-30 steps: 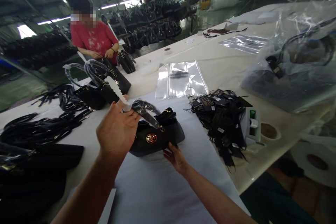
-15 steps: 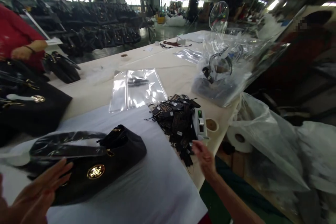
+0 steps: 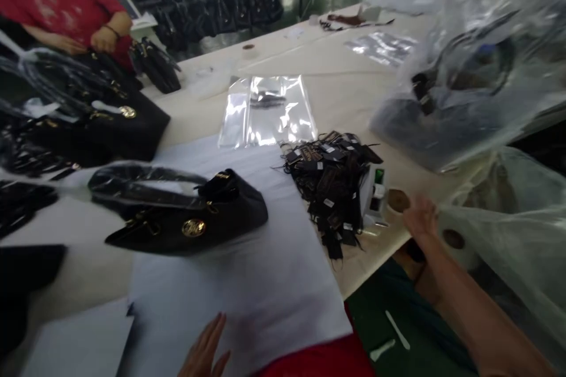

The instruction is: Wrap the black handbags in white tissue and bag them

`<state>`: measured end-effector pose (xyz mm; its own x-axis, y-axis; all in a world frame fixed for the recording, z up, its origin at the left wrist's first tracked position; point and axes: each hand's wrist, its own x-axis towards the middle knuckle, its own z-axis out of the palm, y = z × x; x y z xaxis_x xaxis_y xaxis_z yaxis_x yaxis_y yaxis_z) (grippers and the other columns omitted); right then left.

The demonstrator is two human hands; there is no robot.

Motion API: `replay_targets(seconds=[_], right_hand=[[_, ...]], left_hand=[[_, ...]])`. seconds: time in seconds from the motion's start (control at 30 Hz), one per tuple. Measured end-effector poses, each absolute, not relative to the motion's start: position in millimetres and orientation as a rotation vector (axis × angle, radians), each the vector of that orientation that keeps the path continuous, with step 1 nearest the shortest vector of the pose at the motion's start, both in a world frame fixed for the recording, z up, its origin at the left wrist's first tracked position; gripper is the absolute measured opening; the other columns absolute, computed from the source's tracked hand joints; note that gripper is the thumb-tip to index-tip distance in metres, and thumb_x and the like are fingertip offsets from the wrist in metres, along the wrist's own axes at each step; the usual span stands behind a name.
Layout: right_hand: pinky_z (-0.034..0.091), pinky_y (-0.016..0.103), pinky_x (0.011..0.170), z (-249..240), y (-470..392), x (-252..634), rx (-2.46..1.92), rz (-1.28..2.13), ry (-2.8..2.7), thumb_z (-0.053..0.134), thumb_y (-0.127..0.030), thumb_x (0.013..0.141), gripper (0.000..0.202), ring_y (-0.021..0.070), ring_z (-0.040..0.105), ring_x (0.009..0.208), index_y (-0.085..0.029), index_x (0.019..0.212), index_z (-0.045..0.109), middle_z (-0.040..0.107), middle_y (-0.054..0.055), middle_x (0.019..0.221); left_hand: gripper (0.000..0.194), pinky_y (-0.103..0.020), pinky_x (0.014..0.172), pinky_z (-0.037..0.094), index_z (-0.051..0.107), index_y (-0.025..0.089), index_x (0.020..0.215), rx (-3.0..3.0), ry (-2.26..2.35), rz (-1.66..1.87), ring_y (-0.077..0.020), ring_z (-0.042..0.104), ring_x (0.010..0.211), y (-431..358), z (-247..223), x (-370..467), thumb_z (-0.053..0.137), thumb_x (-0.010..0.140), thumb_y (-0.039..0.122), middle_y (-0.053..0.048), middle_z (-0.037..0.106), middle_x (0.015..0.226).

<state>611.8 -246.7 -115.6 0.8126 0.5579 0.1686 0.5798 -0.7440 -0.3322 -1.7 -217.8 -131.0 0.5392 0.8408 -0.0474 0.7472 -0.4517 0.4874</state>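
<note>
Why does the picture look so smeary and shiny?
Head view: the whole picture is motion-blurred, worst at the right hand and the black bag; ceiling light glares off the clear sleeves and the big plastic bag; table lines bow near the edges.

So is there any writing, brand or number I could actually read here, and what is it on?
None can be read.
Pile of small black hang tags: pale marks, too small and blurred.
Round gold emblem on the black fabric handbag: a pattern, no legible letters.
Round gold emblem on the larger black handbag: blurred.
Small white device with a green light: nothing legible.
</note>
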Motion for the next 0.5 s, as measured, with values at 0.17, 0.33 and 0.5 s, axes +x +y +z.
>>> replay_targets(seconds=[0.17, 0.33, 0.5], right_hand=[[0.044, 0.037, 0.065, -91, -253, 527, -2.114, -0.227, -1.316, 0.046, -0.055, 0.083, 0.041, 0.0222, 0.055, 0.069, -0.019, 0.071, 0.061, 0.061, 0.011, 0.072], [0.046, 0.029, 0.069, -99, -241, 353, -1.472, 0.517, -2.109, 0.043, -0.03, 0.092, 0.026, 0.0164, 0.058, 0.075, -0.02, 0.079, 0.063, 0.064, 0.007, 0.08], [0.036, 0.043, 0.1, -136, -235, 256, -0.957, 0.867, -2.584, 0.055, -0.025, 0.086, 0.036, 0.0236, 0.047, 0.119, -0.029, 0.122, 0.054, 0.054, 0.007, 0.13]], left_hand=[[0.049, -0.039, 0.092, 0.05, 0.042, 0.017, 0.133, 2.588, 1.261, -0.028, -0.0264, 0.048, 0.122, -234, -129, -5, 0.045, 0.087, 0.032, -0.015, 0.05, 0.133], [0.045, -0.039, 0.095, 0.047, 0.043, 0.018, 0.132, 2.484, 1.298, -0.125, -0.024, 0.045, 0.125, -233, -128, -2, 0.045, 0.087, 0.027, -0.014, 0.048, 0.134], [0.04, -0.038, 0.097, 0.047, 0.048, 0.016, 0.126, 2.356, 1.481, 0.11, -0.0213, 0.05, 0.12, -239, -131, -18, 0.043, 0.087, 0.024, -0.013, 0.055, 0.127]])
